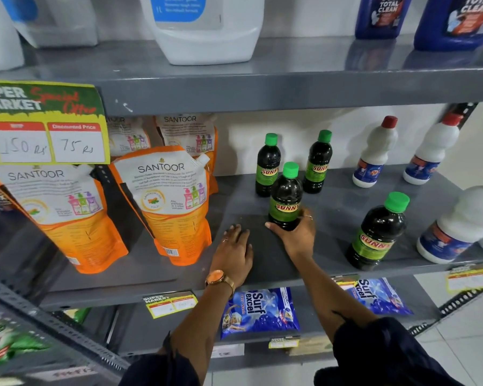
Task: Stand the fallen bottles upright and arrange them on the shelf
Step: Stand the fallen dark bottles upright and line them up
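Right hand (296, 235) clasped low around upright Sunny bottle (285, 197), steadying its base on shelf (262, 280). Left hand (234, 246) flat, released, bracing beside.

1. Location type: retail shop, supermarket aisle for household cleaning goods.
2. Fixture: grey metal shelf (262, 87) unit with several tiers and slotted uprights.
3. Pricing: offer card (43, 123) printed "SUPER MARKET Special Offer", handwritten 150 Rs and 75 Rs; a yellow shelf-edge price label (170, 303) below.
4. Stock: repeated identical units, namely Santoor refill pouches (165, 201), Sunny bottles (268, 165), Surf Excel packets (260, 312).
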